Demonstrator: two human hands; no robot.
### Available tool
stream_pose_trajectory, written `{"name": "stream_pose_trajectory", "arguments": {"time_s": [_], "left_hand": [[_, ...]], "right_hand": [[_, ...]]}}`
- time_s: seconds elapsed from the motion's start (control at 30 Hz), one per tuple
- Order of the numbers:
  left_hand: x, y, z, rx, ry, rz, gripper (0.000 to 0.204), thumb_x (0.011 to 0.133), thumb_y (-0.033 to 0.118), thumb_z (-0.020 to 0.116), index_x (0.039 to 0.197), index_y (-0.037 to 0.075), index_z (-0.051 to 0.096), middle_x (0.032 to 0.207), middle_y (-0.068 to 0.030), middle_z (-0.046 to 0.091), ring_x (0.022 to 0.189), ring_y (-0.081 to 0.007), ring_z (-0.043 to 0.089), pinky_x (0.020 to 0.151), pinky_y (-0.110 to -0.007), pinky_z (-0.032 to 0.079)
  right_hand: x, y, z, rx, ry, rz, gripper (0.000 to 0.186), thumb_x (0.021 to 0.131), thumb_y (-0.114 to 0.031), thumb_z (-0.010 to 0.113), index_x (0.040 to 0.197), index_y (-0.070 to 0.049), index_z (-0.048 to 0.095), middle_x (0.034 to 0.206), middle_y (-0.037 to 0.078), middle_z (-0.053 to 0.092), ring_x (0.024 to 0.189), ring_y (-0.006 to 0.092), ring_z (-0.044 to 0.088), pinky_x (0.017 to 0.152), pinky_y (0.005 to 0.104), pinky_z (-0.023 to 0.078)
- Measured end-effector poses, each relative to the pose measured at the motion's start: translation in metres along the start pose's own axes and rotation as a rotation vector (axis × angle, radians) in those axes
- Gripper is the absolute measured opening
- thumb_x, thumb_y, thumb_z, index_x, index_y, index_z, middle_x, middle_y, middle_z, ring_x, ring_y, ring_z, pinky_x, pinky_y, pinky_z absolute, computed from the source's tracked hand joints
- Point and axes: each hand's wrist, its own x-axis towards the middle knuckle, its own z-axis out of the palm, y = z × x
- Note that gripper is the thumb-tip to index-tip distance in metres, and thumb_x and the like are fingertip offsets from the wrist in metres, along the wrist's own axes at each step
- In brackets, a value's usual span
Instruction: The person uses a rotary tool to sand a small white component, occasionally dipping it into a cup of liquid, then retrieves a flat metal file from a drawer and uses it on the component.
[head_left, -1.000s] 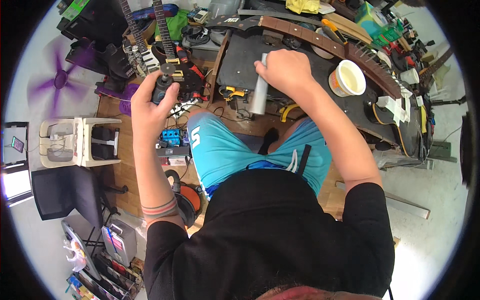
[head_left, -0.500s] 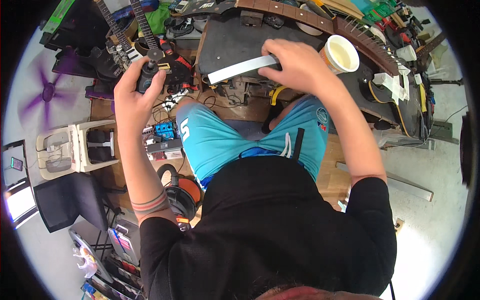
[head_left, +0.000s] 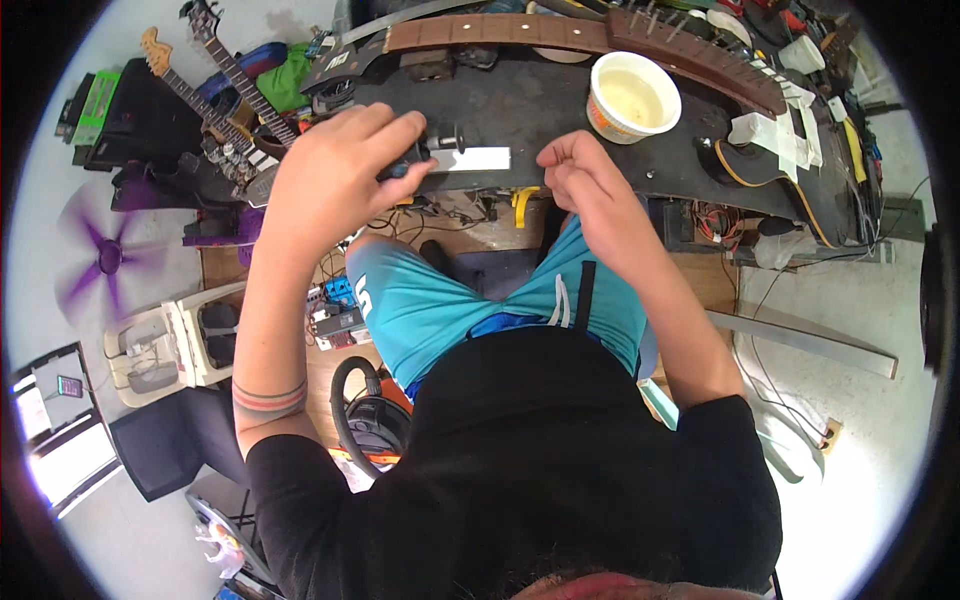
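Observation:
My left hand [head_left: 345, 170] is closed around a small black rotary tool [head_left: 415, 153], and most of the tool's body is hidden by the fingers. A dark round disc sits at its right end. Just beneath the disc, a flat white strip [head_left: 485, 158] lies along the front edge of the black workbench [head_left: 540, 110]. Its left end is hidden behind the tool and my thumb. My right hand [head_left: 592, 195] hovers at the bench edge, right of the strip and apart from it. Its fingers are loosely curled, and nothing shows in them.
A white tub [head_left: 632, 100] with pale contents stands behind my right hand. Along the back lies a brown guitar neck [head_left: 500, 32]; a dark guitar body [head_left: 745, 180] with white tape is at right. Two guitars [head_left: 235, 85] lean at left, above a purple fan [head_left: 108, 255].
My left hand has brought the rotary tool right, over the bench. The white strip has left my right hand and lies on the bench. My right hand has lowered toward the edge.

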Motion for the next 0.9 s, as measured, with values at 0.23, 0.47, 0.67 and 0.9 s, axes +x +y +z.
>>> {"name": "stream_pose_trajectory", "arguments": {"time_s": [0.23, 0.47, 0.67, 0.9], "left_hand": [[0.02, 0.005, 0.03, -0.001, -0.075, 0.125, 0.044, 0.088, 0.024, 0.096, 0.126, 0.007, 0.08, 0.103, -0.0099, 0.073, 0.093, -0.0341, 0.075, 0.079, -0.047, 0.063], [0.025, 0.011, 0.043, 0.021, -0.166, 0.133, 0.044, 0.09, 0.024, 0.096, 0.126, 0.007, 0.079, 0.103, -0.01, 0.072, 0.095, -0.0339, 0.075, 0.08, -0.047, 0.063], [0.023, 0.009, 0.048, 0.019, -0.131, 0.148, 0.041, 0.09, 0.029, 0.095, 0.122, 0.01, 0.078, 0.101, -0.0087, 0.07, 0.095, -0.0323, 0.076, 0.081, -0.046, 0.063], [0.021, 0.01, 0.05, 0.034, -0.13, 0.115, 0.044, 0.092, 0.027, 0.095, 0.128, 0.008, 0.079, 0.105, -0.0097, 0.073, 0.097, -0.0333, 0.075, 0.083, -0.046, 0.063]], "right_hand": [[-0.012, 0.0, -0.018, 0.241, -0.068, 0.001, 0.021, 0.12, -0.014, 0.062, 0.134, 0.001, 0.064, 0.113, 0.01, 0.079, 0.095, 0.0168, 0.079, 0.087, 0.0321, 0.061], [-0.018, -0.018, -0.034, 0.421, -0.157, 0.104, 0.025, 0.119, -0.014, 0.068, 0.135, 0.003, 0.062, 0.132, 0.025, 0.085, 0.121, 0.0272, 0.086, 0.096, 0.0323, 0.067], [-0.018, -0.019, -0.037, 0.491, -0.214, 0.154, 0.027, 0.119, -0.017, 0.07, 0.137, 0.001, 0.06, 0.135, 0.029, 0.083, 0.124, 0.0314, 0.085, 0.104, 0.0365, 0.068], [-0.018, -0.012, -0.038, 0.521, -0.238, 0.155, 0.027, 0.12, -0.018, 0.069, 0.138, 0.0, 0.06, 0.138, 0.03, 0.082, 0.128, 0.032, 0.083, 0.104, 0.0375, 0.069]]}}
